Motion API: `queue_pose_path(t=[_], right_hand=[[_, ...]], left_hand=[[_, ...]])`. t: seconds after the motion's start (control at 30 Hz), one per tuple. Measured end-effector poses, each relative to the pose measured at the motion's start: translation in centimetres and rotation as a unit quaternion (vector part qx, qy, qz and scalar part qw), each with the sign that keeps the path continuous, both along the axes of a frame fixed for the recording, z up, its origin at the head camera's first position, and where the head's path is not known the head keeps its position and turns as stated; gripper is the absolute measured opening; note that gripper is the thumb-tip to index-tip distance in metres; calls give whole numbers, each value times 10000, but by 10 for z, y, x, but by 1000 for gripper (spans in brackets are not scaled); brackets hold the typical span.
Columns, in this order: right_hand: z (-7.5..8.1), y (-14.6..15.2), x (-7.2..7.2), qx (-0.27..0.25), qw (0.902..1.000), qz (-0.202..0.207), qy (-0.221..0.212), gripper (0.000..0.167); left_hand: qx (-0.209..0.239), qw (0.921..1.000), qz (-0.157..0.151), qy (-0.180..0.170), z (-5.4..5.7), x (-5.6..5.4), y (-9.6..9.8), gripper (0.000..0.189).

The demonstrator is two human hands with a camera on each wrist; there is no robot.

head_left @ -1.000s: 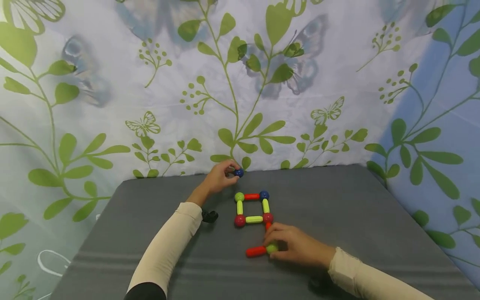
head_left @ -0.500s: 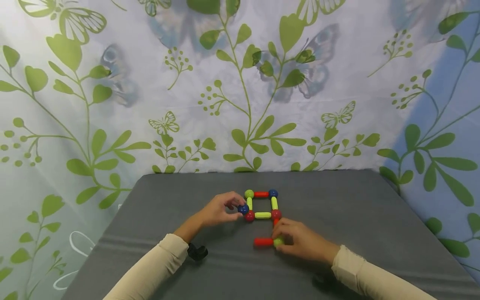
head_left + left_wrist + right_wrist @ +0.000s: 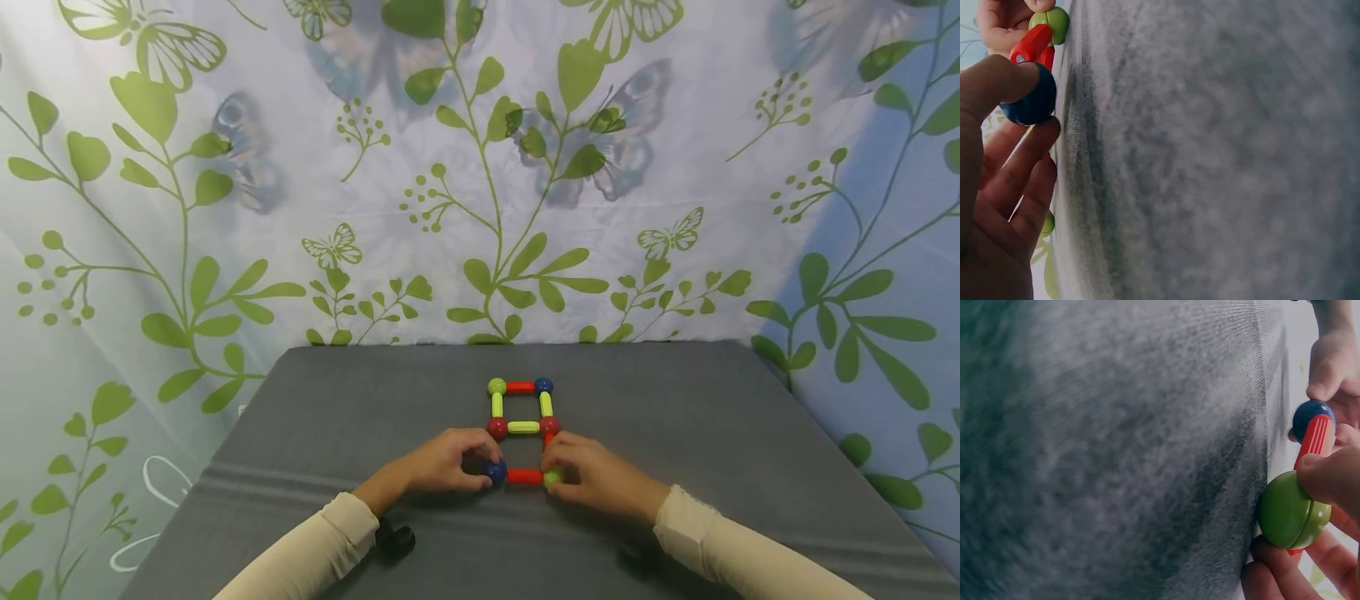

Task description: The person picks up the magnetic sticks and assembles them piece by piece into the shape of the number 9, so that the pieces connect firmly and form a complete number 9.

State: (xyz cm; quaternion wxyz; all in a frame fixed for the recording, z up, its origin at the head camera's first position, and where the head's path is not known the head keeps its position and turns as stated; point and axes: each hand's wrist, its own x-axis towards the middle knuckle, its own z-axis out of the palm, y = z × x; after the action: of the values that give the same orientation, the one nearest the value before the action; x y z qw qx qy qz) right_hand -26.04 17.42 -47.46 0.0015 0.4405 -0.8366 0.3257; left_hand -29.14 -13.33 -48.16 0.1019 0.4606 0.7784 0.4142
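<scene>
In the head view my left hand (image 3: 453,461) pinches a blue ball (image 3: 496,472) between thumb and fingers. The ball meets, or nearly meets, the left end of a red magnetic rod (image 3: 524,476). At that rod's other end is a green ball (image 3: 1285,511), which my right hand (image 3: 600,473) holds between thumb and fingers. A second red rod (image 3: 551,437), partly hidden by the right fingers, runs up to a red ball (image 3: 551,425). That ball is a corner of a square of rods and balls, with another red ball (image 3: 497,427) at its near left corner.
The square's far side has a green ball (image 3: 497,387), a red rod (image 3: 520,387) and a blue ball (image 3: 543,385). Everything lies on a grey cloth-covered table (image 3: 675,417). A small black object (image 3: 395,540) sits by the left sleeve. A leaf-patterned curtain (image 3: 450,208) hangs behind.
My left hand has brought the blue ball from the table's far edge, past the square's left side, to the red rod's free end. The right hand keeps hold of the green ball.
</scene>
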Motion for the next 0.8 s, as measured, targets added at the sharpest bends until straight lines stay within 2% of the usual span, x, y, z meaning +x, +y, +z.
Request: queue_pose_path(t=[0.23, 0.47, 0.6, 0.7, 0.8], right_hand=[[4, 0, 0, 314, 9993, -197, -76, 20], [5, -1, -1, 431, 9985, -335, -61, 21], [5, -1, -2, 516, 9980, -359, -72, 22], [5, 1, -5, 560, 9976, -413, 16, 22], [11, 4, -14, 427, 9974, -548, 209, 28]], left_hand=[[-349, 9993, -110, -127, 0, -2, 3, 33], [-474, 9985, -228, 145, -2, -5, 4, 33], [-552, 9980, -242, 216, 1, -5, 3, 34], [-619, 9975, -91, 342, 8, -7, 0, 36], [-684, 9956, 292, 577, 22, -16, -6, 40]])
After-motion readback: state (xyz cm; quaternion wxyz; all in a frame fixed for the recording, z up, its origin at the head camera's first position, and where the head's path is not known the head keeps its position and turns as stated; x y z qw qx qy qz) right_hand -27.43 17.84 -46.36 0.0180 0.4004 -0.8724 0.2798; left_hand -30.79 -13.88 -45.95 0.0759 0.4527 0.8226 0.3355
